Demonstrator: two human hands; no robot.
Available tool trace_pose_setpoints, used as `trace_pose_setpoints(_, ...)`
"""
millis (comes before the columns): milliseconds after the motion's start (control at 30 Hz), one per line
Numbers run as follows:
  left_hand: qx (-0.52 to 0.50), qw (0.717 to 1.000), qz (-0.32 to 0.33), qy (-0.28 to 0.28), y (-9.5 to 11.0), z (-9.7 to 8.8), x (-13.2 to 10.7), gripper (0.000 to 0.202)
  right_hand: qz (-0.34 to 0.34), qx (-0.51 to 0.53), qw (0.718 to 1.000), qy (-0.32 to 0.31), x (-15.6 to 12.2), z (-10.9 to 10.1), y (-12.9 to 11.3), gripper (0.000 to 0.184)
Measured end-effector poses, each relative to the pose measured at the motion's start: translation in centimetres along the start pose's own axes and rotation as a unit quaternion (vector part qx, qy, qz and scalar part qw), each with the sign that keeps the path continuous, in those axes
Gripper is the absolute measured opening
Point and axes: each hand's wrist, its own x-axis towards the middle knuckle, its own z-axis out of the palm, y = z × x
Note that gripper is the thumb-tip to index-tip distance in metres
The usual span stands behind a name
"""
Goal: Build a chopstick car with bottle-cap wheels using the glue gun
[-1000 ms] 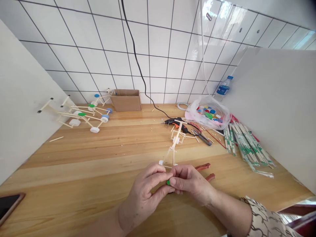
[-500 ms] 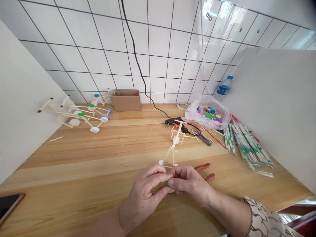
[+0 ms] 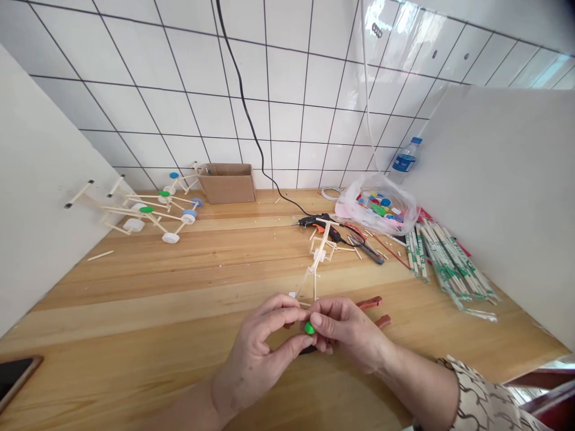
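Note:
Between my two hands is a small green bottle cap (image 3: 309,327), tilted so that only part of it shows. My right hand (image 3: 348,328) pinches it, thumb on its near side. The curved thumb and fingers of my left hand (image 3: 265,344) close around the cap's left side, with their tips at its edge. Just beyond the fingertips stands a small frame of wooden sticks (image 3: 315,281) with white wheels, its near end partly hidden. Red-handled pliers (image 3: 369,303) lie partly under my right hand.
A black glue gun (image 3: 321,221) and a utility knife (image 3: 372,252) lie behind the frame. To the right are a plastic bag of caps (image 3: 404,206), a bottle (image 3: 404,160) and wrapped chopsticks (image 3: 449,257). Stick models (image 3: 155,209) and a cardboard box (image 3: 229,182) stand back left; a phone (image 3: 18,377) lies front left.
The green cap has turned and shows more between my fingers. My left thumb and index finger have spread further apart. The stick frame has stayed in place.

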Motion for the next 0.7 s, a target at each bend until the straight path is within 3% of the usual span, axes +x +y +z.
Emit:
trace_pose_setpoints(133, 0.017, 1.0, 0.011, 0.002, 0.1, 0.06, -0.12, 0.029, 0.007, 0.02, 1.0, 0.008, 0.0, 0.12, 0.12, 0.028)
trace_pose_setpoints(267, 0.005, 0.999, 0.041, 0.017, -0.12, 0.18, -0.17, 0.025, -0.003, 0.024, 1.0, 0.002, 0.0, 0.21, 0.08, 0.028)
trace_pose_setpoints(500, -0.007, 1.0, 0.015, 0.02, -0.17, 0.01, 0.07, 0.013, 0.001, 0.02, 1.0, -0.01, -0.05, 0.06, -0.33, 0.029)
trace_pose_setpoints(700, -0.012, 1.0, 0.028, 0.007, -0.18, 0.19, 0.02, 0.018, 0.001, -0.01, 1.0, -0.018, -0.16, 0.03, -0.18, 0.025)
